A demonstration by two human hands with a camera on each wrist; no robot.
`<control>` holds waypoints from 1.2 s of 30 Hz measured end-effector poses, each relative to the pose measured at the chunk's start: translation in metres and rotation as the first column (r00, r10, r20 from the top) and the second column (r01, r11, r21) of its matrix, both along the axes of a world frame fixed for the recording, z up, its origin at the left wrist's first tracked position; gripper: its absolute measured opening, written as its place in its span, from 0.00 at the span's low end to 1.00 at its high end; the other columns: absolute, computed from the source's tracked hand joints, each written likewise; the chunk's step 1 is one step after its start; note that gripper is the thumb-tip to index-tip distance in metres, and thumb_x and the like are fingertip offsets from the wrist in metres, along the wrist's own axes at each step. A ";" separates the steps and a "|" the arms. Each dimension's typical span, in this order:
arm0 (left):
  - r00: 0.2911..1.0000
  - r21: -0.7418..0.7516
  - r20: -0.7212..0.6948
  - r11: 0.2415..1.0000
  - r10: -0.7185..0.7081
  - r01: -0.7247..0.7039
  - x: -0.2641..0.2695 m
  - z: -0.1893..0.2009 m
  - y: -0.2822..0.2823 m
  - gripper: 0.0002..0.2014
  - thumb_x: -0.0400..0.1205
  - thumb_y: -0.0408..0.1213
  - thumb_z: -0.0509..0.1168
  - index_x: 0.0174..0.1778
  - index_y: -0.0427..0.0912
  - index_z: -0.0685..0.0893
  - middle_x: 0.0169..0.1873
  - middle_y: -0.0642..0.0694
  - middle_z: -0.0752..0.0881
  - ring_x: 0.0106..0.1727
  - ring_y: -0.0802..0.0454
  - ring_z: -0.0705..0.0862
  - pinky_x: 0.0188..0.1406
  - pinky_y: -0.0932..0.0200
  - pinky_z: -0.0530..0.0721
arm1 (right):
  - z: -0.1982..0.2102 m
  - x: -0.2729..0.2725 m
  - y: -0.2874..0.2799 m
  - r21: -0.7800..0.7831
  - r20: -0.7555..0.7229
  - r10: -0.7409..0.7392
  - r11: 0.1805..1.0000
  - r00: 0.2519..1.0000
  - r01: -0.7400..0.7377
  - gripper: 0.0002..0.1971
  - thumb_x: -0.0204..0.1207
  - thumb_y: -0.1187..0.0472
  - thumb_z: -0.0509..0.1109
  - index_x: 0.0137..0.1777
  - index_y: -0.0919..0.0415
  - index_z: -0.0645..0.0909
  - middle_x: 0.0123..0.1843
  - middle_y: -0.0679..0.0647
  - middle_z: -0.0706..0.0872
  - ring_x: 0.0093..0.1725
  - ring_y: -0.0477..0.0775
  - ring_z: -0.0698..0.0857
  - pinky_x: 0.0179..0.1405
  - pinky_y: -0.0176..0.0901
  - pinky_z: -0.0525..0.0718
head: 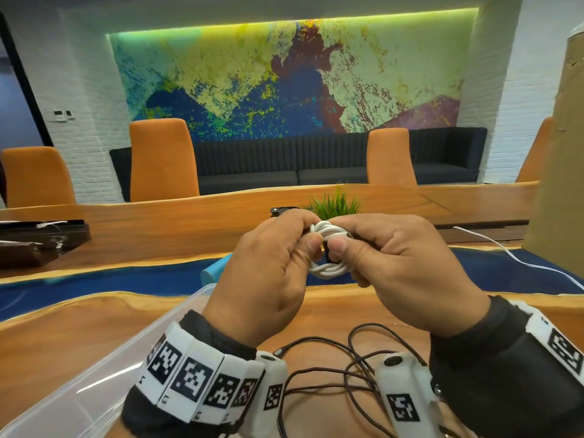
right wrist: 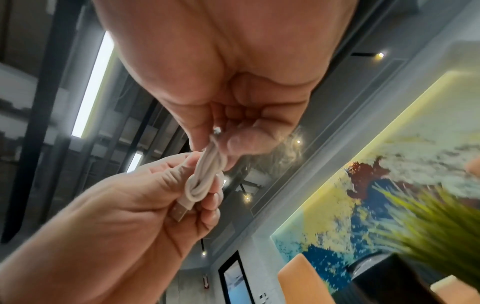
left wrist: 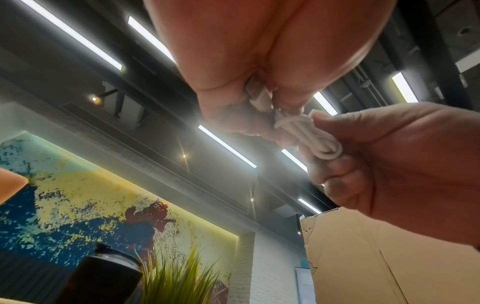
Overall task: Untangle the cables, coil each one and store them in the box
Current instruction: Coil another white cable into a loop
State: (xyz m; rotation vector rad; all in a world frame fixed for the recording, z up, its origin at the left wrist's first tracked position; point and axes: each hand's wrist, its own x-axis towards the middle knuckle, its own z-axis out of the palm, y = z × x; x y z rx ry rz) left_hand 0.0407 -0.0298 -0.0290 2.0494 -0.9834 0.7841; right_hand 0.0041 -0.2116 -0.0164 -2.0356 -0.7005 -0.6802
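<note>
Two hands are working together on one white USB cable [head: 327, 248], held up in the air between them, above the table [head: 79, 327] and well clear of it. The left hand [head: 271, 273] is pinching one side of the small coil between thumb and curled fingers, with the metal USB plug [right wrist: 179, 212] poking out below its fingertips in the right wrist view. The right hand [head: 398, 267] is pinching the opposite side, fingers curled in tight; a turn of the cable is wrapped round the bundle between the two grips, seemingly to tie the coil off so it will not spring open. Both wrists are raised and turned inward, thumbs facing each other and nearly touching, which is keeping the loops compressed while the wrap is being tightened. Below the hands, near the wrists, a thin dark cable [head: 357, 358] is lying in loose loops on the table, not yet coiled by the look of it. The clear plastic box [head: 94, 390] is sitting below and left of the left wrist, so the finished coil probably has only a short drop to make
</note>
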 end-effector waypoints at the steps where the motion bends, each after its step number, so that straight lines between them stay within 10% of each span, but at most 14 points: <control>1: 1.000 0.000 0.010 1.000 -0.003 0.003 0.000 0.000 0.001 0.10 0.87 0.43 0.58 0.57 0.47 0.83 0.41 0.52 0.85 0.43 0.52 0.83 0.39 0.46 0.84 | 0.000 0.000 -0.001 0.052 -0.039 0.036 0.998 0.999 -0.034 0.10 0.81 0.58 0.67 0.58 0.52 0.88 0.37 0.44 0.88 0.36 0.40 0.84 0.30 0.29 0.79; 14: 0.997 -0.009 0.026 0.997 -0.071 0.071 0.002 -0.004 0.001 0.10 0.88 0.41 0.59 0.57 0.44 0.84 0.42 0.53 0.86 0.42 0.52 0.84 0.39 0.51 0.84 | -0.006 0.007 -0.007 0.527 -0.351 0.377 0.836 0.857 -0.152 0.16 0.76 0.55 0.67 0.51 0.68 0.87 0.33 0.58 0.85 0.24 0.48 0.74 0.21 0.37 0.74; 26: 0.979 -0.117 -0.186 0.991 -0.089 0.068 0.003 0.002 0.003 0.09 0.83 0.44 0.68 0.56 0.48 0.88 0.44 0.55 0.90 0.46 0.54 0.89 0.44 0.55 0.89 | -0.006 0.008 -0.002 0.203 -0.235 0.038 0.979 0.971 0.011 0.11 0.83 0.55 0.64 0.52 0.55 0.89 0.35 0.55 0.86 0.29 0.48 0.80 0.26 0.40 0.80; 36: 0.998 -0.006 0.020 0.998 -0.066 0.066 0.003 -0.003 0.002 0.15 0.85 0.49 0.61 0.57 0.46 0.87 0.44 0.55 0.88 0.45 0.55 0.86 0.41 0.53 0.85 | -0.007 0.009 0.002 0.581 -0.444 0.370 0.812 0.816 -0.052 0.17 0.76 0.50 0.67 0.40 0.66 0.82 0.28 0.54 0.74 0.24 0.46 0.67 0.20 0.37 0.65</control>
